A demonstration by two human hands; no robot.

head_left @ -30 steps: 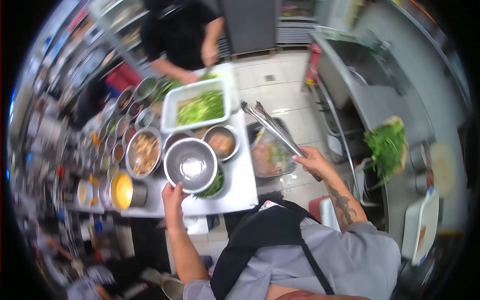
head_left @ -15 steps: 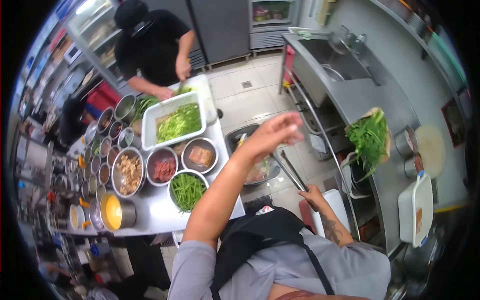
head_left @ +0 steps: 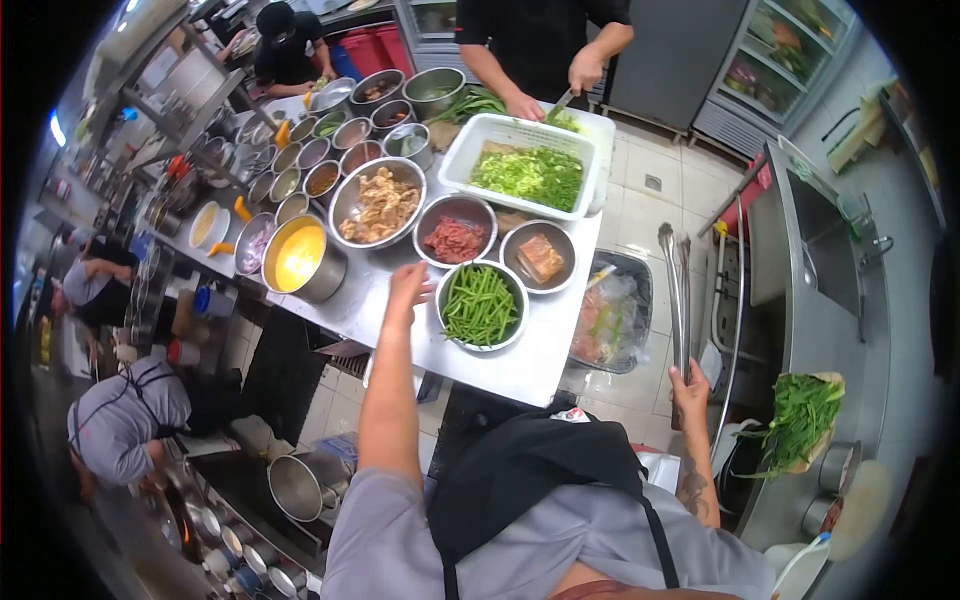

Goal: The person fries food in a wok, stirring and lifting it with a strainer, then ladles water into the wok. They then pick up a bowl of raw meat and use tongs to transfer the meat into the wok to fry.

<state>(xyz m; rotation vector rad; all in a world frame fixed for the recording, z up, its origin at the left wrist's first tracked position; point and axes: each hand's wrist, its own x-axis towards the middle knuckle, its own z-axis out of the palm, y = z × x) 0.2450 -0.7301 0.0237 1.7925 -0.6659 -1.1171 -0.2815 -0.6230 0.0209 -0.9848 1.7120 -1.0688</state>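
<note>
Over the steel table (head_left: 375, 312) reaches my left hand (head_left: 408, 290), its fingers apart and nothing in it. It is beside the bowl of green beans (head_left: 482, 305) and below the bowl of red minced meat (head_left: 455, 238). My right hand (head_left: 689, 392) holds long metal tongs (head_left: 679, 300) upright, their tips pointing away from me. Near the left hand stand a bowl of raw chicken pieces (head_left: 380, 205) and a pot of yellow liquid (head_left: 302, 257). A bowl with a brown block (head_left: 540, 258) is right of the meat.
Across the table a co-worker (head_left: 540, 60) cuts greens beside a white tub of chopped greens (head_left: 520, 178). A black bin (head_left: 615, 312) with plastic bags stands on the floor. Leafy greens (head_left: 797, 425) lie on the right counter. Other people work at the left.
The view has turned left. My left hand has moved from above the floor bin to the table by the bowls. The tongs in my right hand now point more upright.
</note>
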